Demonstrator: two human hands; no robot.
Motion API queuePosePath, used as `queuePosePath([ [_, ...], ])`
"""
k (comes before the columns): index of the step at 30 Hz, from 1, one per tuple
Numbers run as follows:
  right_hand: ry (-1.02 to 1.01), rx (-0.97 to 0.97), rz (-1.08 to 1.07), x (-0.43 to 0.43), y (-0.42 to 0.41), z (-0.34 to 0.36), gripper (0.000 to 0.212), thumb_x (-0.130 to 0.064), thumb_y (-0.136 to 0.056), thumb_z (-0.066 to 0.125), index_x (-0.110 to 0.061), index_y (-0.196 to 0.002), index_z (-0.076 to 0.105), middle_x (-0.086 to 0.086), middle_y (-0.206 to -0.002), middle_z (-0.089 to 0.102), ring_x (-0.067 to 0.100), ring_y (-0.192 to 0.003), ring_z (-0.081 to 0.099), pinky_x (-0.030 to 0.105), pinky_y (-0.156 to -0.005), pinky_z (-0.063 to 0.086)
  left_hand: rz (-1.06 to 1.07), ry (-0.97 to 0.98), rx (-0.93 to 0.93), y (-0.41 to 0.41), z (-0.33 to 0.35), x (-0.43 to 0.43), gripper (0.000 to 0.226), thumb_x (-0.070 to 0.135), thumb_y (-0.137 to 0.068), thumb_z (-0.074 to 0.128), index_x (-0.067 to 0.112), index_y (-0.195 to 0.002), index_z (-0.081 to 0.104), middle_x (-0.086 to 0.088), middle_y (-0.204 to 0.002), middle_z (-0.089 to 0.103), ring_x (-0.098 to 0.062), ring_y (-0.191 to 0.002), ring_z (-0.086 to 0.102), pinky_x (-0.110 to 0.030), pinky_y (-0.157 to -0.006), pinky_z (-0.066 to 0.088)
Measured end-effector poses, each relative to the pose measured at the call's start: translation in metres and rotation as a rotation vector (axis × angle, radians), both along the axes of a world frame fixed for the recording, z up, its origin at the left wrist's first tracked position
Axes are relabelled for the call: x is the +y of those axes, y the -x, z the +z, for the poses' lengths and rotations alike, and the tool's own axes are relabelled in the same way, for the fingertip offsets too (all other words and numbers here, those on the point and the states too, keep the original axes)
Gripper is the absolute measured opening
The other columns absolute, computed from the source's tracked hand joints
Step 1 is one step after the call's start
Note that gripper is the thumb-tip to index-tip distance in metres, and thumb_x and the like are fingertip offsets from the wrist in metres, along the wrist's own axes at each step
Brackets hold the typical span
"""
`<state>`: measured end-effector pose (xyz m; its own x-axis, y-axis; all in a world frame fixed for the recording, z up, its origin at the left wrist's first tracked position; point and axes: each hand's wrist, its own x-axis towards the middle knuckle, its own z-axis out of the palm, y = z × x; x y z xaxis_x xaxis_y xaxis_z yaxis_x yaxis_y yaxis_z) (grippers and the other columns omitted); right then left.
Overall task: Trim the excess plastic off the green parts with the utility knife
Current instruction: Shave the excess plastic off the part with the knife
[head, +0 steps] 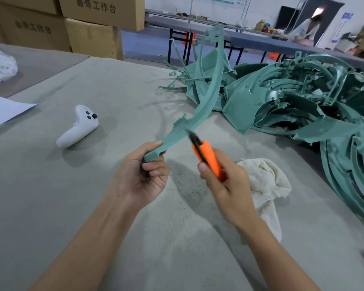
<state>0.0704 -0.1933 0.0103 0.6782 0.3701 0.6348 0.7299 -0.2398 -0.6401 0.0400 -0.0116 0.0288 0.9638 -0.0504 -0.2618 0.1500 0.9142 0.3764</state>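
Grips the near end of a long curved green part [208,97] in the left hand [144,175], fingers and thumb curled tight round it; holds that hand raised above the grey-covered table [93,206], forearm reaching in from the lower left; lets the part arc up and away to the right, its far end high over the pile of green parts [292,101] heaped on the table's right side; clasps an orange utility knife [208,158] in the right hand [223,181], fingers wrapped round the handle, thumb laid along its near side; points the dark blade end up and leftward, at the part's right edge just past the left hand, too blurred to tell whether touching; angles the right forearm in from the lower right, wrist bent inward; leaves both hands near each other, apart; shows fine green shavings [187,181] on the table covering below the hands; a crumpled off-white rag [265,179] just beside the right hand; a white game controller [78,127] lying to the left, well apart from the hands; a white paper sheet [2,110] at the left edge; cardboard boxes [93,38] stacked beyond the table at upper left.
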Motion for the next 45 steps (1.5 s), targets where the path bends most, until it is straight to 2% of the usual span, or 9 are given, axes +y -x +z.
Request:
queuePosePath([
  [5,-0.058,0.048,-0.148,-0.021,-0.02,0.011,0.008,-0.035,-0.095,0.056,-0.039,-0.101,0.056,0.0,-0.069,0.061,0.018,-0.047,0.052,0.043,-0.042,0.045,-0.072,-0.047,0.003,0.002,0.0,0.0,0.034,0.007,-0.054,0.073,0.014,-0.075,0.046,0.01,-0.047,0.029,-0.003,-0.025,0.033,-0.015,-0.029,0.029],
  [10,-0.1,0.038,-0.262,-0.039,-0.035,0.017,0.008,-0.032,-0.095,0.056,-0.035,-0.102,0.059,-0.013,-0.073,0.064,0.01,-0.05,0.055,0.027,-0.046,0.045,-0.157,-0.063,0.004,0.002,0.0,-0.001,0.032,0.006,-0.056,0.07,0.013,-0.073,0.044,0.01,-0.043,0.027,-0.002,-0.023,0.031,-0.015,-0.026,0.028],
  [14,-0.069,-0.004,-0.321,-0.04,-0.034,0.013,0.013,-0.032,-0.097,0.055,-0.025,-0.106,0.06,-0.005,-0.07,0.061,0.014,-0.049,0.053,0.035,-0.044,0.046,-0.159,0.016,-0.019,0.003,0.0,-0.001,0.041,-0.002,-0.051,0.08,0.011,-0.072,0.047,0.009,-0.042,0.03,-0.003,-0.023,0.033,-0.016,-0.026,0.029],
  [17,0.036,-0.032,-0.228,-0.026,-0.024,0.004,0.016,-0.032,-0.098,0.052,-0.024,-0.11,0.058,-0.003,-0.064,0.057,0.017,-0.049,0.051,0.022,-0.041,0.042,-0.137,0.126,-0.052,0.005,0.0,0.002,0.053,-0.012,-0.03,0.09,0.004,-0.067,0.055,0.009,-0.043,0.035,-0.003,-0.025,0.037,-0.017,-0.027,0.032],
  [22,0.125,-0.068,-0.123,-0.008,-0.012,-0.005,0.023,-0.03,-0.1,0.052,-0.021,-0.12,0.058,-0.011,-0.062,0.052,0.01,-0.049,0.048,0.013,-0.047,0.034,-0.066,0.163,-0.061,0.004,0.002,0.007,0.047,-0.014,-0.031,0.088,-0.001,-0.066,0.06,0.009,-0.045,0.035,-0.003,-0.026,0.039,-0.016,-0.028,0.032],
  [29,-0.065,-0.011,-0.293,-0.018,-0.016,0.006,0.006,-0.042,-0.095,0.051,-0.046,-0.098,0.055,0.002,-0.068,0.06,0.021,-0.051,0.055,0.041,-0.048,0.044,-0.081,0.135,-0.022,0.004,0.0,0.005,0.044,-0.009,-0.035,0.088,0.0,-0.067,0.058,0.009,-0.044,0.035,-0.002,-0.026,0.038,-0.016,-0.028,0.032],
  [37,-0.068,-0.008,-0.376,-0.021,-0.024,0.012,0.027,-0.033,-0.097,0.052,-0.018,-0.117,0.061,-0.006,-0.075,0.064,0.014,-0.053,0.057,0.021,-0.047,0.043,-0.142,0.005,0.015,0.002,-0.001,0.0,0.035,0.005,-0.056,0.073,0.014,-0.075,0.045,0.01,-0.044,0.03,-0.001,-0.024,0.033,-0.015,-0.027,0.029],
  [41,-0.004,-0.055,-0.264,-0.013,-0.012,0.011,0.01,-0.026,-0.097,0.056,-0.034,-0.103,0.055,-0.001,-0.065,0.059,0.014,-0.052,0.052,0.017,-0.046,0.038,-0.125,0.069,-0.001,0.003,-0.002,0.001,0.039,-0.005,-0.046,0.084,0.004,-0.069,0.054,0.009,-0.044,0.034,-0.002,-0.026,0.037,-0.016,-0.028,0.032],
  [45,0.078,-0.111,-0.138,-0.002,0.0,0.005,0.022,-0.026,-0.098,0.055,-0.017,-0.118,0.06,-0.008,-0.065,0.054,0.007,-0.055,0.05,0.009,-0.052,0.033,-0.096,0.129,-0.03,0.003,-0.002,0.005,0.047,-0.01,-0.032,0.089,0.0,-0.066,0.059,0.009,-0.043,0.037,-0.003,-0.026,0.038,-0.017,-0.028,0.032],
])
